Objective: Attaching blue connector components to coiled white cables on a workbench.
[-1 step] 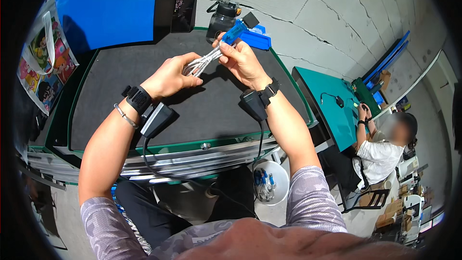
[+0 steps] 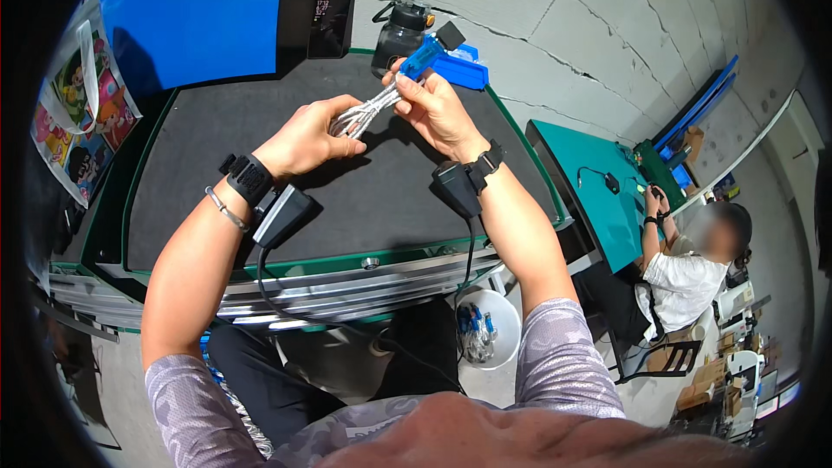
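Fingers (image 2: 340, 105) of the left hand (image 2: 303, 139) close round the looped end of a silvery cable bundle (image 2: 373, 109), thumb on the near side; the right hand (image 2: 444, 119) pinches the other end between thumb and fingertips, at the blue connector (image 2: 419, 61); bundle hangs between the hands, above the dark benchtop (image 2: 260, 199), connector slanting up and rightward, dark block (image 2: 450, 35) at its tip; bottle (image 2: 399, 42) and blue tray (image 2: 466, 74) just behind; how far the hidden left fingers wrap, cannot tell; my judgement: left grip snug, strands gathered, loops unkinked; right pinch on the firm connector body, no prying at the block; only light tension between hands.
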Demonstrator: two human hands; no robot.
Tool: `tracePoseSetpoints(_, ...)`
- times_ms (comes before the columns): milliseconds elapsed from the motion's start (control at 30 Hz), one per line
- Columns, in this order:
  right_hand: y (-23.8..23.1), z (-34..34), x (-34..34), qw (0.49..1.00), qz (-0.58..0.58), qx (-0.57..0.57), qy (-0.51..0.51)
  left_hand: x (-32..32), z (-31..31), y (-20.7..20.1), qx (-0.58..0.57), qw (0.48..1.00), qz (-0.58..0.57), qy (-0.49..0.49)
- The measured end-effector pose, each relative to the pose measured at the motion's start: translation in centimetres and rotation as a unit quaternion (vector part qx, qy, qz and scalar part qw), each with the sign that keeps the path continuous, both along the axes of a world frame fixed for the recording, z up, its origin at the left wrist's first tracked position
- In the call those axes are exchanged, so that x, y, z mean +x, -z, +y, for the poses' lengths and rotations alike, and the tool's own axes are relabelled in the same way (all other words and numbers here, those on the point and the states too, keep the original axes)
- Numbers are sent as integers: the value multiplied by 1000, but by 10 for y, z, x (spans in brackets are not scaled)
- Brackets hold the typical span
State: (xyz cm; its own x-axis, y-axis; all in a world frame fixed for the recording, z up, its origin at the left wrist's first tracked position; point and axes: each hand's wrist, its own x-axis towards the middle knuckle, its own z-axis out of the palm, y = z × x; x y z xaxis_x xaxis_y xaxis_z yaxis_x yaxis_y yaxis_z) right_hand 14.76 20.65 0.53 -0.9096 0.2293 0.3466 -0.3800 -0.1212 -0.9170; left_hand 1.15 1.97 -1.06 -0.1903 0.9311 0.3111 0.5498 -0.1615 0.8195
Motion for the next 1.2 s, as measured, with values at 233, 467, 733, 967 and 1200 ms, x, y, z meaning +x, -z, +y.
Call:
tracePoseSetpoints(233,1,2,-4,1000,9,-2,20,1,-2,-3,-9,999,40,-30)
tracePoseSetpoints(467,6,3,-6,994,-17,52,91,6,-3,-7,-9,998,59,-31)
tracePoseSetpoints(733,3,-1,-3,984,-32,110,136,4,-4,-6,-9,996,61,-60)
tracePoseSetpoints(967,5,-2,-4,980,-40,113,157,4,-3,-4,-17,995,40,-92)
tracePoseSetpoints(1200,4,-7,-3,968,-40,154,194,4,-4,-6,-30,996,-7,-85)
